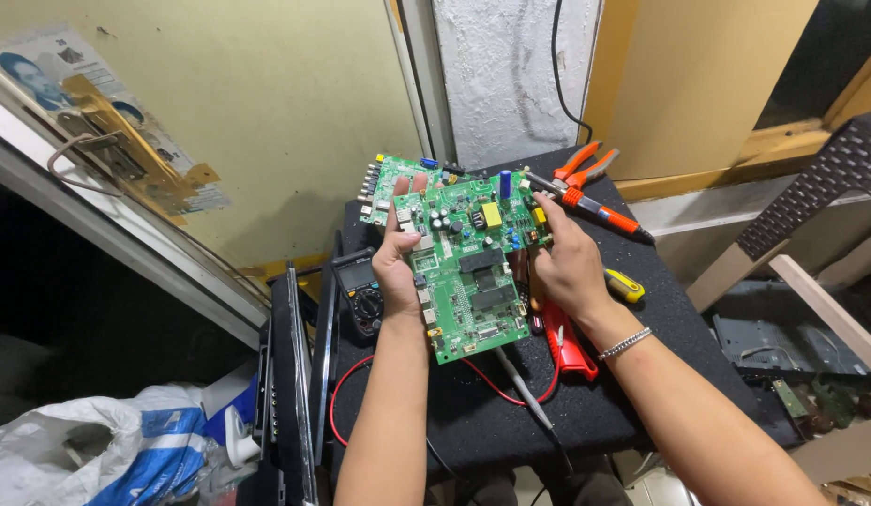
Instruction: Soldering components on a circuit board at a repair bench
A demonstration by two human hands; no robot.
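Over a black mat (473,412) (pale wall behind), both hands (396,272) (569,267) grip a green circuit board (468,272).

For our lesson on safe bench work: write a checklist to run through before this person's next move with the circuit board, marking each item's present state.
1. Left hand grips the circuit board edge: ok.
2. Right hand holds the opposite edge: ok.
3. Board held above the black table: ok.
4. Second board behind stays untouched: cannot tell.
5. Red lead clear of the hands: ok.
6. Screwdriver clear of the right hand: cannot tell.
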